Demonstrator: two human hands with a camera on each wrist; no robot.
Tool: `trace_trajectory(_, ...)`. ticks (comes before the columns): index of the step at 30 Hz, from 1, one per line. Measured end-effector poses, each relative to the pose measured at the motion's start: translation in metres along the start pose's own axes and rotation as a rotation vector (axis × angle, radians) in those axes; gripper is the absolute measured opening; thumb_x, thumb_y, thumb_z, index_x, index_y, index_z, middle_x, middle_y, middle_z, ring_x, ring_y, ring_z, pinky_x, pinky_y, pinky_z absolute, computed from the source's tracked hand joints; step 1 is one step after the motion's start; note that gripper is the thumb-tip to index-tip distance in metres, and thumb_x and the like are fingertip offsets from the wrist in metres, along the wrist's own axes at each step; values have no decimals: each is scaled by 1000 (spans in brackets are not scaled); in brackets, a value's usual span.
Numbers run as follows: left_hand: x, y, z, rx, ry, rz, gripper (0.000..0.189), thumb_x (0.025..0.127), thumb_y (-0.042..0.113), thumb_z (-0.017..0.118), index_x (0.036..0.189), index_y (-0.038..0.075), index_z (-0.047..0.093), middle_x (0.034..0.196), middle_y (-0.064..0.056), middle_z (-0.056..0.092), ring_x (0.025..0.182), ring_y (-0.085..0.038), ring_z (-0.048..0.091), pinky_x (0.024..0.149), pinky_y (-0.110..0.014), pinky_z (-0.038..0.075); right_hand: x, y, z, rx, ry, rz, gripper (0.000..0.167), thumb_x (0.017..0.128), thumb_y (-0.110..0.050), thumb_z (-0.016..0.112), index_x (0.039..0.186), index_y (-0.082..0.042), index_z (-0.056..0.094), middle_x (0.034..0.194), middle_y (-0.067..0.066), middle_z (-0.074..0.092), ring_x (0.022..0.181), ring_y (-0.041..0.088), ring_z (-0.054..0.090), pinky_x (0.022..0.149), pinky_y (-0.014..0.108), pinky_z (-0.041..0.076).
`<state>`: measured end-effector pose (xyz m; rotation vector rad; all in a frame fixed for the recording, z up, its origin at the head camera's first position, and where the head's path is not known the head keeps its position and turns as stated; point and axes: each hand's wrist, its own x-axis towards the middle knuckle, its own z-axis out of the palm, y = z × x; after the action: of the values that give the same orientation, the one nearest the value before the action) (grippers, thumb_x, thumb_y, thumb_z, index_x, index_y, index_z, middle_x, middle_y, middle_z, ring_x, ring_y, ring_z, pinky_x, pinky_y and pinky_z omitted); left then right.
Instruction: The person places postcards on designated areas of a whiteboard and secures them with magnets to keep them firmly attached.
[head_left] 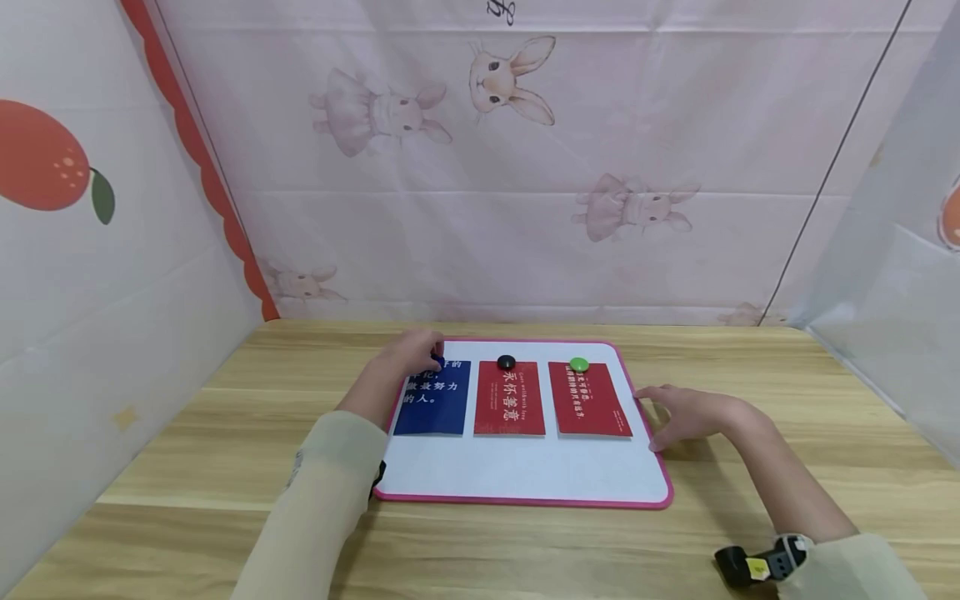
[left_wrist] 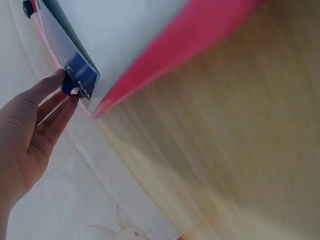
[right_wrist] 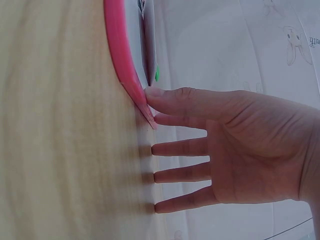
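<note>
A whiteboard (head_left: 525,475) with a pink frame lies on the table. My left hand (head_left: 411,353) reaches over its upper left corner and pinches a dark blue magnet (left_wrist: 67,86) at the top of the blue card (head_left: 433,408). Part of that card's white lettering is hidden by the hand. To its right are a red card (head_left: 510,408) under a black magnet (head_left: 506,362) and another red card (head_left: 592,408) under a green magnet (head_left: 579,364). At the board's right edge rests my right hand (head_left: 693,412), thumb and index finger at the frame, the other fingers extended toward the tabletop.
The wooden table (head_left: 187,475) runs back to a pale curtain (head_left: 420,250) printed with rabbits. White panels (head_left: 150,333) stand on both sides. A wrist camera on a black strap (head_left: 757,567) sits at the right wrist.
</note>
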<state>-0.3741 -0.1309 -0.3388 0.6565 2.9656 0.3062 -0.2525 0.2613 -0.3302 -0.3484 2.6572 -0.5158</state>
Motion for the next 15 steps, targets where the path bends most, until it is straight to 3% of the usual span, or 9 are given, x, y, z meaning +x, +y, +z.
trace_trajectory(7,0,0,1,-2,-3,9,14,82,7,69,93,2,62,88,-8,59,84,-21,56,78,-33,48,-1,0,0,0,2,7,85,69,-36,78,138,-4,38,135,30,32,119,48,30,88,67,30)
trace_trajectory(15,-1,-2,4,-43,8,-33,13,87,12,64,97,4,62,98,-10,60,91,-22,55,83,-35,46,-3,-2,1,-4,3,7,84,70,-35,78,137,-3,38,134,30,33,119,48,31,88,67,30)
